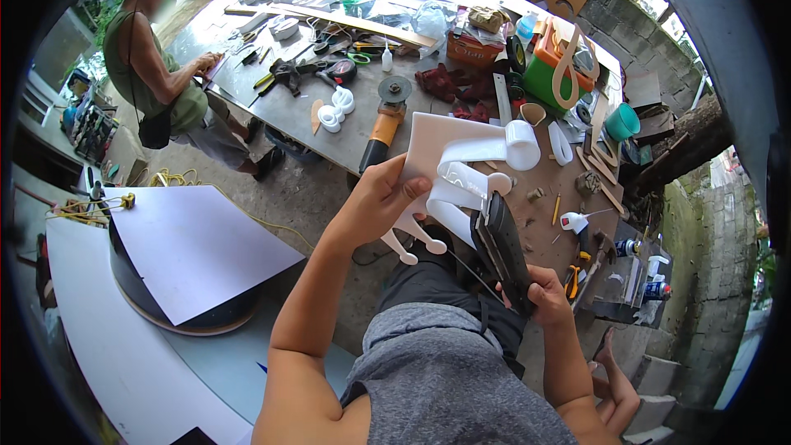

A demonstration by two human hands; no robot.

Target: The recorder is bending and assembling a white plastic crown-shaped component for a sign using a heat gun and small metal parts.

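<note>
My left hand (381, 204) grips a white plastic sheet piece (437, 133) by its left edge, thumb on top. The piece has rounded, knobbed prongs at its lower end, and curled white strips show beside it. My right hand (546, 297) is wrapped round the lower end of a long black hand tool (501, 251); its exact kind is unclear. The tool's upper end lies close to the white strips, and I cannot tell whether they touch. Just beyond my left hand, an orange angle grinder (385, 125) rests on the table's near edge.
The cluttered worktable (334, 144) carries a tape measure (341, 72), an orange-and-green box (554, 66), a teal cup (622, 122) and a glue bottle (575, 220). A person (152, 58) works at its left side. A large white sheet (198, 239) lies at the lower left.
</note>
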